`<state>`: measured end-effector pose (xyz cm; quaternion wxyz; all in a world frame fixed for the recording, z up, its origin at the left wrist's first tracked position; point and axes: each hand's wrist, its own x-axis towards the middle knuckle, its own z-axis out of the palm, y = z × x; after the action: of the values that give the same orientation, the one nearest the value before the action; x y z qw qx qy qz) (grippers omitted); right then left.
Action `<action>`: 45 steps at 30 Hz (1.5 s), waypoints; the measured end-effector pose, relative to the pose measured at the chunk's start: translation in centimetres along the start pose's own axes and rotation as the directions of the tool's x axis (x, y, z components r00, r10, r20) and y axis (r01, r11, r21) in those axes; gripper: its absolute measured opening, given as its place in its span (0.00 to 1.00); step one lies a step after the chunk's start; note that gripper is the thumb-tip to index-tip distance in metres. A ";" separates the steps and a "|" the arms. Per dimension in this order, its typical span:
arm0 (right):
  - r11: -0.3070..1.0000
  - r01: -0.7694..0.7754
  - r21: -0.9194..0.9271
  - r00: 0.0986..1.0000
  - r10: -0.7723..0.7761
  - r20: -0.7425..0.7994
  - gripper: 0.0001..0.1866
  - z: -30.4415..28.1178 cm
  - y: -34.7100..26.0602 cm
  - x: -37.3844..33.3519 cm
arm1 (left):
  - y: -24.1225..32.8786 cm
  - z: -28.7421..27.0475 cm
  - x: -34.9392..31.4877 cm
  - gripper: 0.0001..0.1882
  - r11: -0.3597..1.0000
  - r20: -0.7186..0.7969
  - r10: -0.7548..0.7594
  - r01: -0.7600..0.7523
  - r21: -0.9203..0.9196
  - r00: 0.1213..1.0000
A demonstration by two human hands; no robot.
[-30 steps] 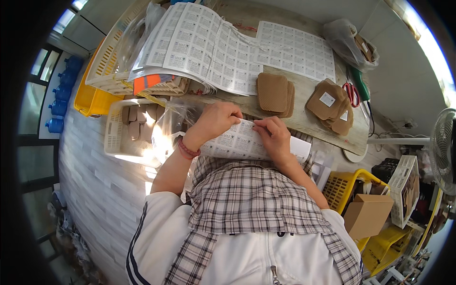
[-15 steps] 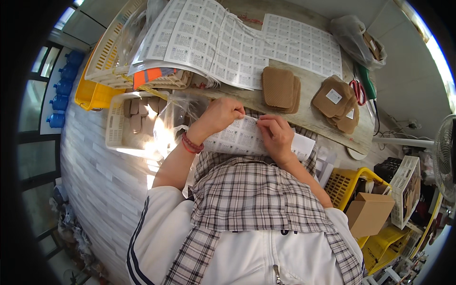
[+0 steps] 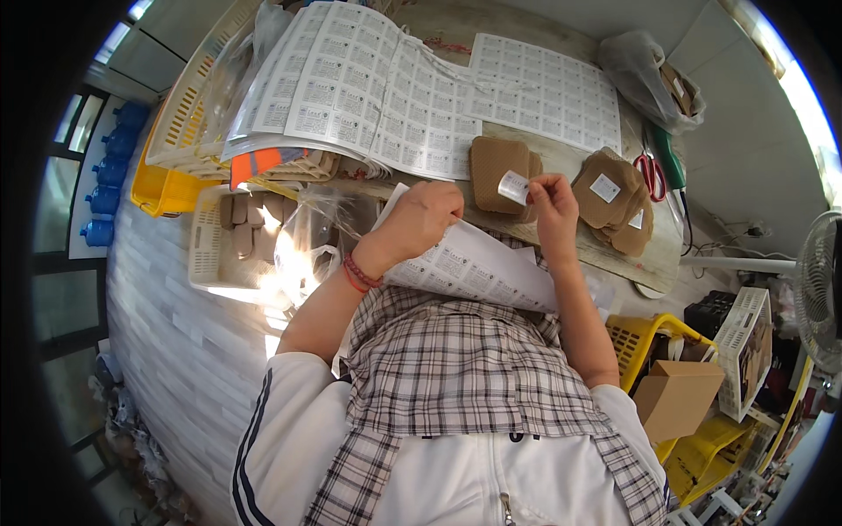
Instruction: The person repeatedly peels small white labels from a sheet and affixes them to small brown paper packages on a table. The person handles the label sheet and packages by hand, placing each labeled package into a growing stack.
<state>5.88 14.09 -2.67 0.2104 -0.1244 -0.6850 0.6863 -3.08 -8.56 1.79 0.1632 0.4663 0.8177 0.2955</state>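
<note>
My left hand (image 3: 417, 221) is closed on the upper edge of a white sheet of printed labels (image 3: 478, 263), which lies over my lap and droops toward its right end. Pinched between the thumb and fingers of my right hand (image 3: 555, 210) is one small white label (image 3: 513, 186). That label hangs over a stack of brown ribbed pads (image 3: 498, 167) at the table's front edge; I cannot tell whether it touches them. To the right lies another pile of brown pads (image 3: 605, 188), where white labels show on two of them.
More label sheets (image 3: 351, 83) cover the table's back left, partly over a cream basket (image 3: 189, 118). Red-handled scissors (image 3: 650, 175) and a green-handled tool (image 3: 670, 158) lie at the right. Below stand a crate of brown pieces (image 3: 206, 237) and a yellow basket (image 3: 627, 346).
My right hand has moved up and right from the sheet, taking a single label with it to the pad stack. The sheet's right end has sagged, while my left hand still grips its edge.
</note>
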 end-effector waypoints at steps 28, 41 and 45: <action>0.852 -0.038 -0.521 0.978 0.139 0.156 0.05 -0.6 3.9 8.2 | -0.1 2.4 3.4 0.03 0.993 -0.043 0.104 -0.107 -0.056 0.994; 0.795 0.132 -0.592 0.987 -0.050 0.154 0.10 0.4 3.4 6.5 | -0.3 3.8 3.7 0.05 0.976 -0.125 0.204 -0.191 0.105 0.971; 0.708 0.192 -0.680 0.981 -0.127 0.144 0.18 1.4 2.4 5.2 | -0.6 4.4 3.6 0.05 0.974 -0.138 0.205 -0.187 0.130 0.969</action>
<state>0.35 15.33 -4.39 0.1777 -0.1044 -0.9075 0.3659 -3.00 -4.23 -1.96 0.0436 0.5299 0.7932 0.2967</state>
